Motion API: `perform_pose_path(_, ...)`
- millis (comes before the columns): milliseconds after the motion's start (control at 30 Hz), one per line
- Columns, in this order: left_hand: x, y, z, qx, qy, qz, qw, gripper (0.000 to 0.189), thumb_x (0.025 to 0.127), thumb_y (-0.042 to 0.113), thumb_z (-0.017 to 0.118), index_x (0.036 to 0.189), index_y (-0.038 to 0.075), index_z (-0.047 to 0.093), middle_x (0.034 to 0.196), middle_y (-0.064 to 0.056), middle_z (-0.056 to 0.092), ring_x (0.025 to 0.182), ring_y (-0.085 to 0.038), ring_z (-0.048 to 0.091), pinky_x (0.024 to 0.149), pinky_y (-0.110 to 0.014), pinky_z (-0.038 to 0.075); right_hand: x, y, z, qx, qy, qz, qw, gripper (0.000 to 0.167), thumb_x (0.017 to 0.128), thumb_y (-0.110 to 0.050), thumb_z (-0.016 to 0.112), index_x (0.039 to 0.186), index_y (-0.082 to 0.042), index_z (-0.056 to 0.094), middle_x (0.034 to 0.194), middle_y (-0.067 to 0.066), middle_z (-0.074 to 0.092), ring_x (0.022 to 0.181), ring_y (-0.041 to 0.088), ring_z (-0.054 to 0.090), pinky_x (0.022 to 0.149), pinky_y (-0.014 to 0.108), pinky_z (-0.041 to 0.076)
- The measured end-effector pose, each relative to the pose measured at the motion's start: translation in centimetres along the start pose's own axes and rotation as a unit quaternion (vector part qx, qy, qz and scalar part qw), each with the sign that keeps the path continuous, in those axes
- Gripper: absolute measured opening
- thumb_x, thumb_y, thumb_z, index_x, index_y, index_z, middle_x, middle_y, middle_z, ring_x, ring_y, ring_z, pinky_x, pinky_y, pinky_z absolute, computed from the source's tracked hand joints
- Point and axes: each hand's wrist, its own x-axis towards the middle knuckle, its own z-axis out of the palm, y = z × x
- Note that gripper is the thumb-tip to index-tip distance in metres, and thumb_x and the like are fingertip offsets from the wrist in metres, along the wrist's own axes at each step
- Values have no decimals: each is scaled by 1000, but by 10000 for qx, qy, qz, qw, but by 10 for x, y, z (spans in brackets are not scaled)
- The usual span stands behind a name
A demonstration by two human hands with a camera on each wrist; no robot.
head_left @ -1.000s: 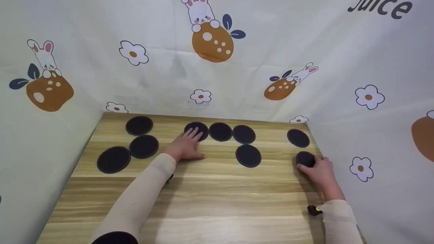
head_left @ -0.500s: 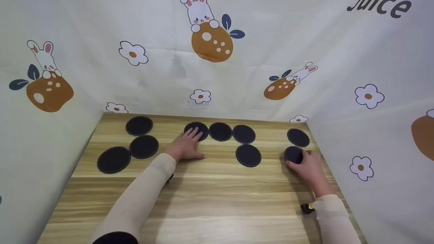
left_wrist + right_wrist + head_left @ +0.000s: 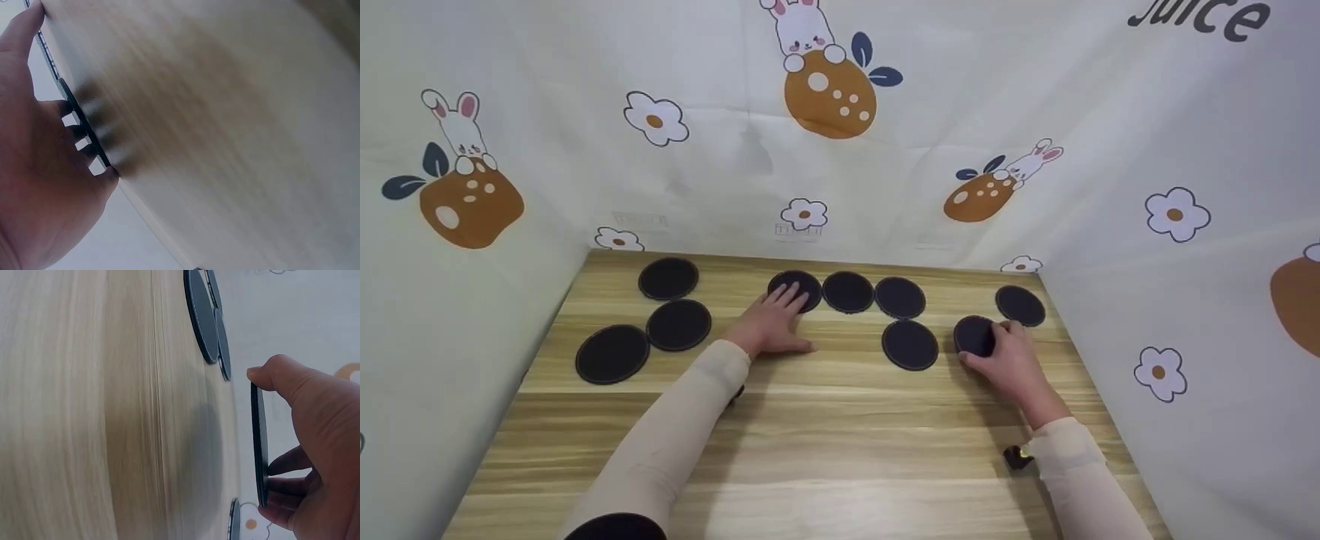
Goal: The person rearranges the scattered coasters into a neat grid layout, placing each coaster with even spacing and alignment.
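In the head view my right hand grips a black round coaster by its edge. The right wrist view shows the thumb on one end of this coaster and the fingers on the other, raised off the wood. My left hand lies with spread, straight fingers on another black coaster, which is partly covered. That coaster begins a row with a second and a third; a further coaster lies just below the third. The held one is right of it, apart.
At the table's left lie three more coasters, one of them low. A lone coaster is at the far right. Patterned cloth walls in the wooden table. An unclear dark rounded shape overlaps my left sleeve.
My right hand has carried its coaster leftward and slightly away from me, from the right edge toward the middle group. The left hand has stayed in place.
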Motion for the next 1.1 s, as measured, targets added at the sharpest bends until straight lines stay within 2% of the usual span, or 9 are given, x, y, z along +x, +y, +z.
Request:
perform_pose_path(167, -1, 0, 1, -104, 137, 82, 9998, 116, 92, 73, 73, 176, 7, 27, 184, -20, 13, 169, -42, 10, 133, -65, 17, 7, -20, 5, 23, -65, -272, 9996, 94, 89, -40, 89, 149, 23, 51, 147, 38, 48, 140, 53, 43, 120, 63, 41)
perform_pose_path(400, 4, -3, 3, 9, -43, -50, 10000, 117, 92, 77, 70, 178, 14, 22, 185, -13, 7, 171, -36, 5, 135, -60, 14, 16, -40, 13, 67, -168, -516, 9985, 96, 90, -42, 89, 150, 22, 51, 148, 39, 49, 140, 53, 45, 119, 62, 42)
perform_pose_path(767, 8, -7, 7, -95, -8, -45, 9999, 118, 91, 78, 72, 178, 14, 23, 185, -13, 8, 171, -37, 5, 134, -62, 13, 23, -69, 23, 109, -355, -680, 9970, 95, 87, -46, 91, 151, 16, 55, 148, 33, 51, 136, 47, 48, 114, 59, 48)
perform_pose_path(1100, 8, -7, 7, -93, -9, -58, 9999, 118, 91, 78, 71, 178, 14, 22, 185, -13, 7, 171, -37, 5, 134, -63, 13, 28, -93, 31, 34, -435, -1065, 9934, 97, 85, -48, 93, 149, 16, 57, 147, 31, 53, 137, 46, 48, 115, 56, 48)
